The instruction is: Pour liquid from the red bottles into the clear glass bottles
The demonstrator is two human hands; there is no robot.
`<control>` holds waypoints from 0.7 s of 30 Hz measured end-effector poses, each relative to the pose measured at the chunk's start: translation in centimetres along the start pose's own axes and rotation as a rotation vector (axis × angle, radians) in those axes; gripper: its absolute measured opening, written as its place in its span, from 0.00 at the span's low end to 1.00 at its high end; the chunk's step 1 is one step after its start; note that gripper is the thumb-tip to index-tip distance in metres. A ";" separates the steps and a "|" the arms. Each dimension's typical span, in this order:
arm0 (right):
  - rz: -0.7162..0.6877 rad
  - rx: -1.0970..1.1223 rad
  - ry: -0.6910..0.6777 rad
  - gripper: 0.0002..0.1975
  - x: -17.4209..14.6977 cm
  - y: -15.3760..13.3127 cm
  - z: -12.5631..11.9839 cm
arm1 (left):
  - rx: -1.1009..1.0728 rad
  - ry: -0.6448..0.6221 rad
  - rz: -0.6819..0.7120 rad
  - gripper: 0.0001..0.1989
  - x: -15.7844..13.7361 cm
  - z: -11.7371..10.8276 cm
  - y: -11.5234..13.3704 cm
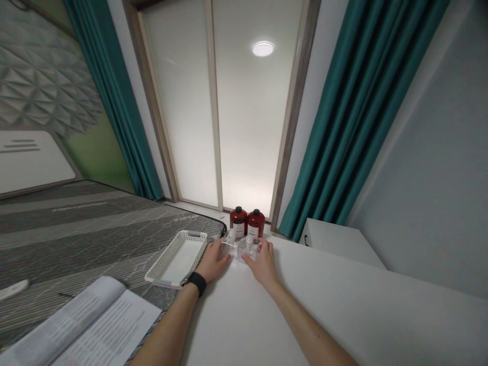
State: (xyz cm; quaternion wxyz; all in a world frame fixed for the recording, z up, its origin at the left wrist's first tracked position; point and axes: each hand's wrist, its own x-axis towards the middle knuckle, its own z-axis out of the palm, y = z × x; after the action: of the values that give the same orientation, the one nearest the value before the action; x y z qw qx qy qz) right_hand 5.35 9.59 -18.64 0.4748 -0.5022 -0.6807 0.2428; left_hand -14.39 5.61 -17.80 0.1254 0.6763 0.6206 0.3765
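Two clear, see-through containers with pale rounded tops stand side by side on the white tabletop (pixel 305 310). My left hand (pixel 212 262) grips the left clear container (pixel 231 245) at its side, thumb toward me. Around the right clear container (pixel 248 246), my right hand (pixel 264 263) has its thumb in front and its fingers at the far right side. Just behind them are two dark red bottles with black caps and white labels, the left bottle (pixel 238 217) close against the right bottle (pixel 256 220). Exactly what the clear containers are is too small to tell.
A white perforated basket (pixel 155 269) lies left of my left hand on a grey patterned mattress (pixel 95 234). An open book (pixel 110 320) is nearer me. White drawers (pixel 343 241) stand at the right; sliding glass doors (pixel 244 127) and green curtains (pixel 358 112) are behind.
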 end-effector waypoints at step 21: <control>-0.019 -0.076 -0.060 0.43 -0.9 -0.2 -4.2 | 0.151 0.117 0.168 0.34 -0.3 -1.6 3.0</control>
State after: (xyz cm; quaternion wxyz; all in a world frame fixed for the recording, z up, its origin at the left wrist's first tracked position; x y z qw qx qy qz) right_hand 9.05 8.10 -17.06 0.4372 -0.5060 -0.7079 0.2275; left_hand -13.23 4.22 -14.90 0.0056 0.7101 0.5948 0.3767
